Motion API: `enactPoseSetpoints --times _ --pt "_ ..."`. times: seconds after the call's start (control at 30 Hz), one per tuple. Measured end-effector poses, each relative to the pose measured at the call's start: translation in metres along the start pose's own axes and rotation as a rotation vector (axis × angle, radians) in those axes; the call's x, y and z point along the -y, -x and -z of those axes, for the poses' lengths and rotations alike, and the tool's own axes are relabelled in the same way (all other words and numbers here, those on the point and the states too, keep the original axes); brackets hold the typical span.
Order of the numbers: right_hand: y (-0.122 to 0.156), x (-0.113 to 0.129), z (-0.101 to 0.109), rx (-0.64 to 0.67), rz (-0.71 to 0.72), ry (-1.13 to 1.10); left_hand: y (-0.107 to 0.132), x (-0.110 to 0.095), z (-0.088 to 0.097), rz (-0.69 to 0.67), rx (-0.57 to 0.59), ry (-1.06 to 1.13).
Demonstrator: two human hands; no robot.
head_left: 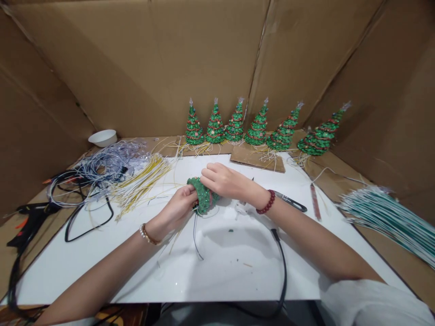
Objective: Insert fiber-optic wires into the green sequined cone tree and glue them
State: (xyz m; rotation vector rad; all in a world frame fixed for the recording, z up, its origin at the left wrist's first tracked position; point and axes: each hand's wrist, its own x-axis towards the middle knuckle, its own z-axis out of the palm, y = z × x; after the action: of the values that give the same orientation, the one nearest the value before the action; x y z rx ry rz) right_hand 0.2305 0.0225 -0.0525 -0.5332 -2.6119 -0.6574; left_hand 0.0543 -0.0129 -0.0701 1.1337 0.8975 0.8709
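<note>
A small green glittery Christmas tree [204, 197] lies on its side between my hands, above the white table. My left hand [183, 201] is closed on its base end, where thin wires stick out and a dark wire [196, 240] hangs down. From above, my right hand [226, 181] grips the tree's other side with bent fingers. That hand hides the tree's upper part. Behind my right wrist a craft knife or cutter [290, 200] lies on the table.
Several finished trees [215, 129] stand along the back on cardboard. Left are a wire tangle [102, 167], yellow and white wires [142, 181], a white bowl [103, 137] and a black glue gun [32, 217]. Right are a red stick [315, 202] and green-white wires [390, 222]. A black cable [283, 267] crosses the front.
</note>
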Motion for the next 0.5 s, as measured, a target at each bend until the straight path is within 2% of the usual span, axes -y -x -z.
enactPoseSetpoints --times 0.1,0.17,0.23,0.3,0.33,0.4,0.5 --pt "-0.001 -0.003 -0.004 0.015 0.017 0.007 0.001 -0.001 0.0 0.003 -0.008 -0.008" --pt "-0.004 -0.005 -0.002 0.023 -0.02 -0.024 0.001 -0.001 0.0 0.002 -0.005 -0.003" --pt "-0.005 -0.008 0.009 0.044 -0.125 -0.081 0.001 -0.002 0.0 -0.001 0.005 0.008" --pt "0.0 -0.006 0.026 0.103 -0.307 -0.147 0.001 -0.002 0.0 -0.001 0.019 0.02" --pt "0.006 -0.002 0.035 0.157 -0.414 -0.175 0.001 -0.002 0.001 0.001 0.024 0.025" --pt "0.025 0.012 0.05 0.345 -0.602 -0.179 0.0 0.0 0.002 0.002 0.029 0.029" --pt "0.066 0.04 0.054 0.685 -0.775 0.0 -0.003 0.002 0.006 0.002 0.019 0.029"
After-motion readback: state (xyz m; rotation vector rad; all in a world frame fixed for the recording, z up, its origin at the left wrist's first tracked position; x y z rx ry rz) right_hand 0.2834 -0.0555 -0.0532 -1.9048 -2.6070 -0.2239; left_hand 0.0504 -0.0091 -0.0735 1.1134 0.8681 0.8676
